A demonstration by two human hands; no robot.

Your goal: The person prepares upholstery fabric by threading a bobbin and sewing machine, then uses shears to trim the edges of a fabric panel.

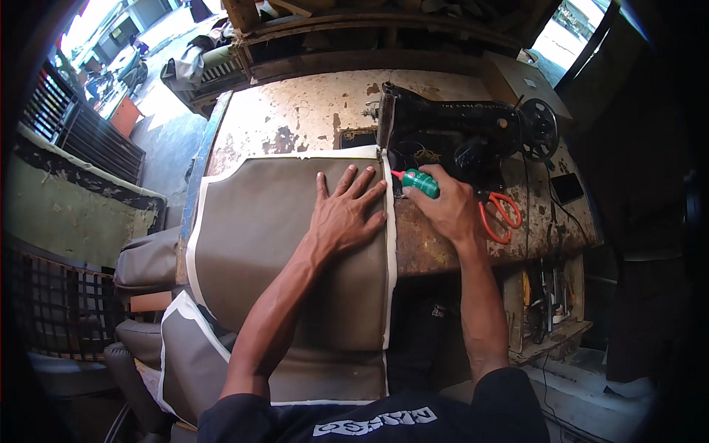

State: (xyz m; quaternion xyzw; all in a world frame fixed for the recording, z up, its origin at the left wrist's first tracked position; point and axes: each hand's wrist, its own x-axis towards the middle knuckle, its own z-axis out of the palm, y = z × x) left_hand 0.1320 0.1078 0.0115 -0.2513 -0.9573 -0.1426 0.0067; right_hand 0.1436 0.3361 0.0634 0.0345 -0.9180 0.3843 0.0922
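My left hand [343, 210] lies flat with fingers spread on a grey-brown panel [258, 244] with white edges. My right hand [450, 207] grips a small green bottle [421, 182], its red nozzle pointing left at the white strip [389, 258] along the panel's right edge. Just beyond is a black sewing machine [465, 119], its needle end above the panel's far right corner. Red-handled scissors [504, 220] rest right of my right hand; their blades are mostly hidden.
A worn wooden table [266, 111] carries a dark phone [567, 188] at right. A tool shelf [550, 325] is below it. Further grey pieces [185, 351] hang at lower left. A wooden rack [310, 29] stands behind; a metal grille [59, 295] and street are left.
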